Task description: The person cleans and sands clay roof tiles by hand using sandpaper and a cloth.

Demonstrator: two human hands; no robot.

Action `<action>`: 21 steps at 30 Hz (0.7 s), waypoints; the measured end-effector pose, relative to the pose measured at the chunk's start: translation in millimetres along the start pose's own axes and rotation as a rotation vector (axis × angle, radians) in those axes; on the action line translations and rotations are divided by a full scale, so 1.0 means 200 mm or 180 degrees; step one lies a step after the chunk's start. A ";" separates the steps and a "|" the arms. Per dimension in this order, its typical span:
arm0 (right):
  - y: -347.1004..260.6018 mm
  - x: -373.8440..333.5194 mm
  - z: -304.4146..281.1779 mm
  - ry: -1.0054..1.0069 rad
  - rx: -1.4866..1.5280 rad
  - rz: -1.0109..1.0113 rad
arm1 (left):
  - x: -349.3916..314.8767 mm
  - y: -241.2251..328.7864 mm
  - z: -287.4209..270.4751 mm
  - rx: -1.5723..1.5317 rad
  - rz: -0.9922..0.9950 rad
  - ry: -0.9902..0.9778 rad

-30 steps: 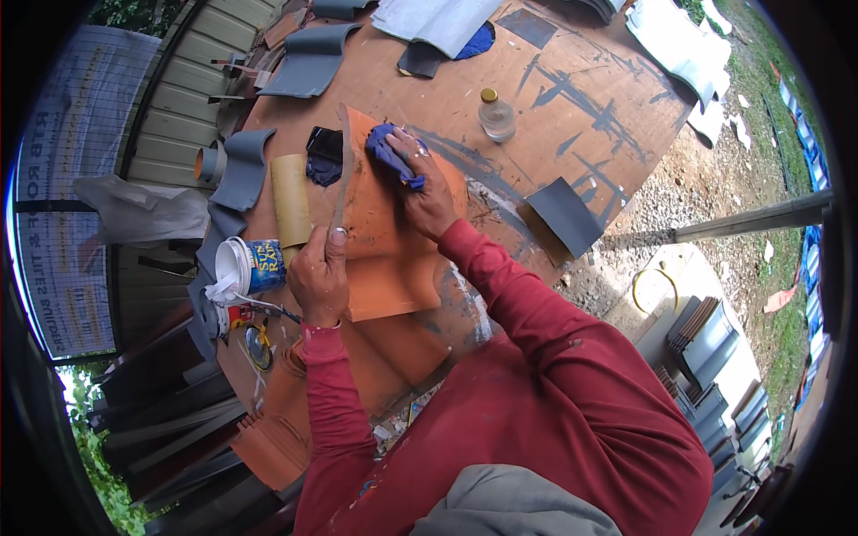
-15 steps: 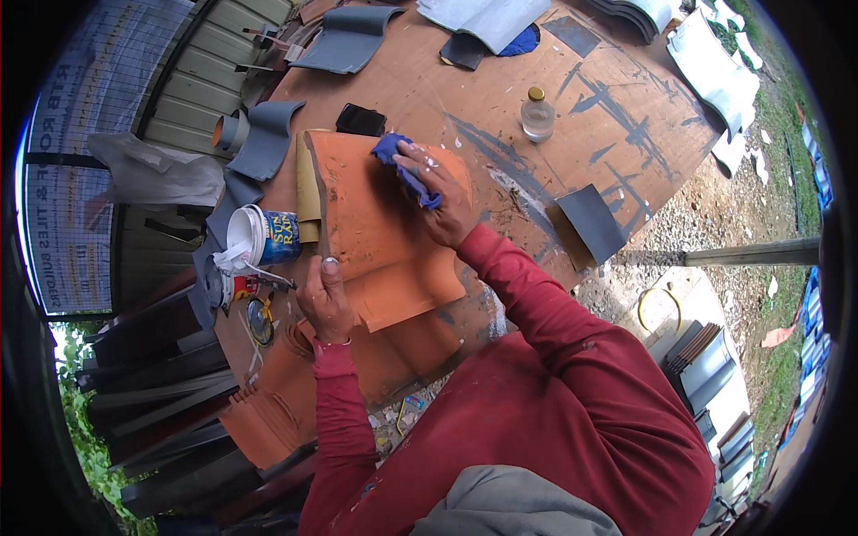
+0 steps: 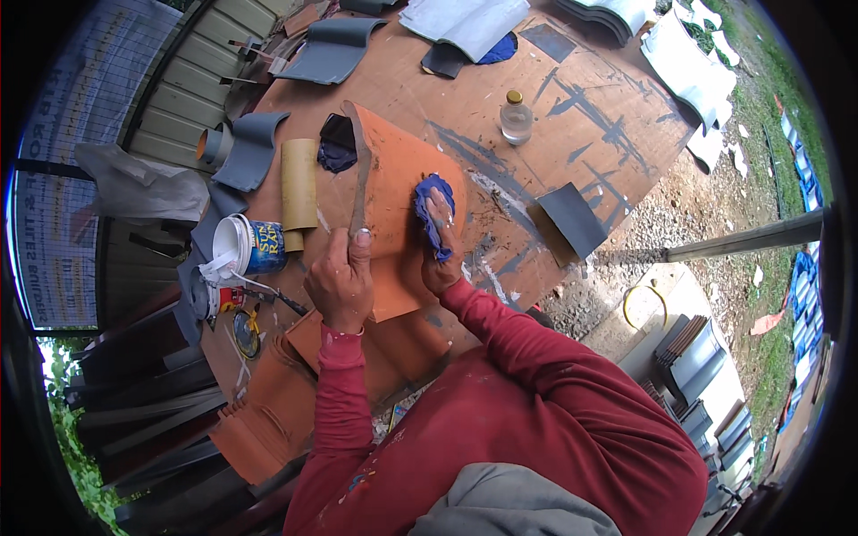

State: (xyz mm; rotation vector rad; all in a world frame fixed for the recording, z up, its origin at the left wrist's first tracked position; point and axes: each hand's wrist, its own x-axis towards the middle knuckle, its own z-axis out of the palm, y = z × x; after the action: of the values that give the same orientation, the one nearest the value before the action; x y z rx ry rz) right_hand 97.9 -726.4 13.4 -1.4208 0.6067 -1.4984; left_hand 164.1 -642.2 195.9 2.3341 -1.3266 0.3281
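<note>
My left hand grips the near left edge of an orange roof tile, thumb up along the edge. The curved tile stands tilted over the wooden table. On its right part, my right hand presses a crumpled blue cloth against the surface, fingers laid along it. Dark specks mark the tile's face. More orange tiles lie stacked below, towards me. A tan roll lies left of the tile, beside a dark shiny flat item.
An opened paint tub with a white-smeared brush stands at the left, near a yellow tape measure. A glass jar with a gold lid stands further right. Grey tiles line the far side; a dark sheet lies by the right edge.
The tile has been tilted up and shifted right, uncovering more of the tan roll. My right hand has slid the blue cloth down the tile towards me. The whole view has shifted slightly.
</note>
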 end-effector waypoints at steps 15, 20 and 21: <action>0.25 0.01 -0.11 0.0537 0.0637 0.2534 | -0.08 -0.04 -0.04 -0.0301 0.0123 0.0226; -0.21 0.26 0.01 -0.0463 0.0294 0.0347 | -0.21 -0.17 -0.08 -0.0497 0.0000 0.0421; -0.33 0.33 0.04 -0.0864 0.0346 -0.0353 | -0.23 -0.17 -0.10 -0.0484 0.0011 0.0428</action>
State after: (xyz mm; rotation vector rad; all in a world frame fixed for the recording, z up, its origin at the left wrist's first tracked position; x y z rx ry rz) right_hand 94.1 -753.8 103.2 -1.5593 0.2796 -1.3697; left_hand 169.5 -582.5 186.4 2.1454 -1.2467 0.3651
